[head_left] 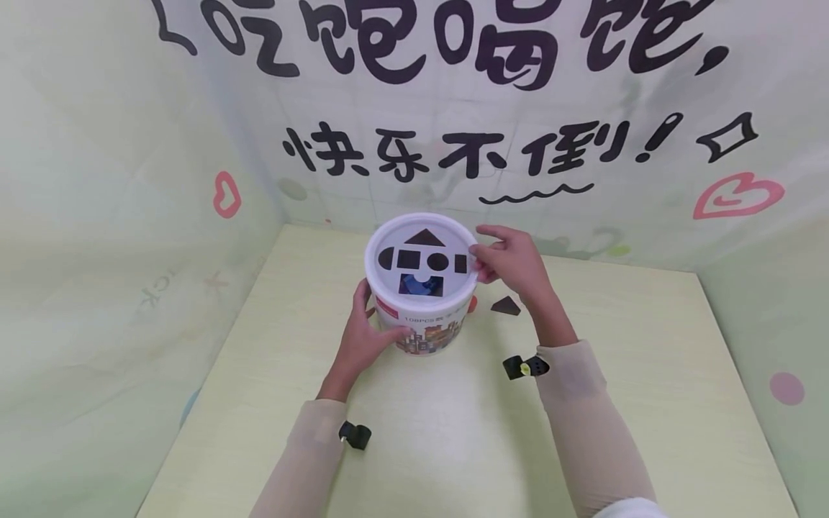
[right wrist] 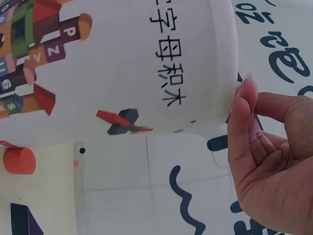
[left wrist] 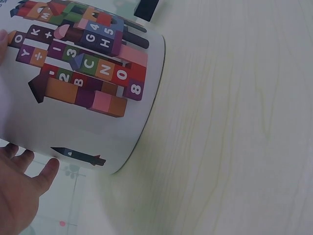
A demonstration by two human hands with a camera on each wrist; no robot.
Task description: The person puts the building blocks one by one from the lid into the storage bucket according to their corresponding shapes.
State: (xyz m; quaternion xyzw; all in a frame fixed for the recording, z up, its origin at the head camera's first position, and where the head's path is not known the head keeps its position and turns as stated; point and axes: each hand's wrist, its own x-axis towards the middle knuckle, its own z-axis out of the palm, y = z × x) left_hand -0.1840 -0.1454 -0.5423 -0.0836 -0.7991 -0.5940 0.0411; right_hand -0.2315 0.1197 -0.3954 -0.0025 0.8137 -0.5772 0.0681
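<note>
A white bucket [head_left: 427,338] with printed toy blocks on its side stands near the back of the table. Its white lid [head_left: 422,293] has cut-out shapes: a triangle, a square, circles and rectangles; blue shows through the front opening. My left hand [head_left: 365,342] grips the bucket's left side, thumb across the front. In the left wrist view, its fingers lie along the printed wall. At the right of the rim, my right hand [head_left: 514,266] holds the lid's edge with thumb and curled fingers. The right wrist view shows the right fingertips [right wrist: 247,90] right at the rim.
Right of the bucket, a dark purple block [head_left: 506,306] lies on the pale wooden table [head_left: 615,403]. A red cylinder block [right wrist: 19,160] sits close beside the bucket, partly hidden in the head view. Printed cloth walls [head_left: 401,198] enclose the table's back and sides.
</note>
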